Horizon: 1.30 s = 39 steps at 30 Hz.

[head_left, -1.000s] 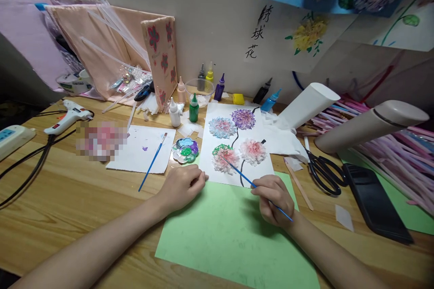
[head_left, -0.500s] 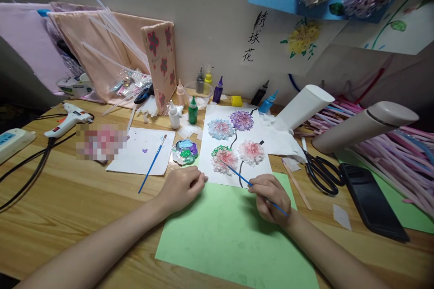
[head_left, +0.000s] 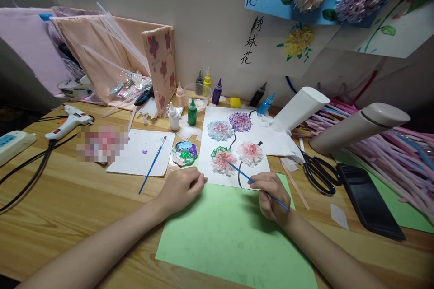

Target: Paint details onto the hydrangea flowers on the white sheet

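My right hand (head_left: 274,196) is closed around a thin blue paintbrush (head_left: 244,172). The brush's tip touches a ruffled pink paper flower (head_left: 224,162) with green paint along its upper part. That flower sits on a white sheet (head_left: 210,178) beside a pale pink, a blue and a purple flower (head_left: 240,122), with black stems drawn between them. Loosely curled, my left hand (head_left: 185,189) rests at the sheet's lower left corner and shows nothing in its fingers. A flower-shaped palette (head_left: 185,153) with green, blue and purple paint lies just beyond it. Green paper (head_left: 230,230) lies beneath both hands.
A second brush (head_left: 152,165) lies across white paper (head_left: 125,162) at left, near a glue gun (head_left: 69,122). Paint bottles (head_left: 192,112) stand behind the palette. Scissors (head_left: 318,174), a black phone (head_left: 369,201) and a leaning grey flask (head_left: 359,126) are at right.
My right hand has shifted slightly and the brush tip sits a little farther right on the pink flower. The camera view has tilted slightly. My left hand stays in place.
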Available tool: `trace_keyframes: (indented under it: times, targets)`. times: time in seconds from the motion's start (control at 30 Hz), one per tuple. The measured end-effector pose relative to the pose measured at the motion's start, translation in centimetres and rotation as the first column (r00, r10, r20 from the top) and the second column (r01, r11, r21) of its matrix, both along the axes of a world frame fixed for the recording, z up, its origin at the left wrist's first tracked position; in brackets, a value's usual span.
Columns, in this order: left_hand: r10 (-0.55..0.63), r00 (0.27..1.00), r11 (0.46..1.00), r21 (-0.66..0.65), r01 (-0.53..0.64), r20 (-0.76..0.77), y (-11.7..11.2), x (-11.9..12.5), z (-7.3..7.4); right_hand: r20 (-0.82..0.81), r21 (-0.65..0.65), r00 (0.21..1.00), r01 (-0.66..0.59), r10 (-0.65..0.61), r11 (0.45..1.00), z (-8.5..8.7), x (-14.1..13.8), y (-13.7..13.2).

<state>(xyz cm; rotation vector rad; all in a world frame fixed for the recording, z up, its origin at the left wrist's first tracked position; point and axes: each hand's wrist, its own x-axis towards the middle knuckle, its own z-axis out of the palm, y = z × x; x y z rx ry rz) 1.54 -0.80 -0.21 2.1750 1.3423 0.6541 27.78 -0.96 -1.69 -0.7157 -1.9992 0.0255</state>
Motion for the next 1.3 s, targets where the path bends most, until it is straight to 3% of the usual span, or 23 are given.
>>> trace_keyframes:
  times: [0.17,0.43,0.6,1.07,1.2,1.3]
  targets:
    - [0.017,1.0,1.0,0.014,-0.017,-0.003,-0.2,0.0,0.0,-0.046,-0.123,0.998,0.038,-0.044,0.992,0.1,-0.9,0.0]
    - [0.016,0.998,0.997,0.079,-0.011,-0.063,-0.2,0.0,-0.1,0.033,-0.165,0.998,-0.046,0.052,0.985,3.1,-6.7,2.6]
    - [0.002,0.998,0.997,0.077,0.002,-0.056,-0.2,-0.1,0.0,0.109,-0.234,0.992,-0.038,0.065,0.971,3.1,-8.6,3.5]
    - [0.005,0.999,0.998,0.067,-0.002,-0.048,-0.2,-0.1,-0.1,0.04,-0.27,0.997,-0.048,0.061,0.962,2.9,-8.2,2.5]
    - [0.012,0.997,0.997,0.072,-0.007,-0.072,-0.2,-0.1,-0.1,-0.102,-0.276,0.995,-0.049,0.021,0.96,2.4,-6.3,2.3]
    - [0.009,0.998,0.998,0.057,-0.006,-0.056,-0.1,-0.2,-0.2,-0.294,-0.291,0.953,-0.009,-0.08,0.957,1.3,-3.6,2.2]
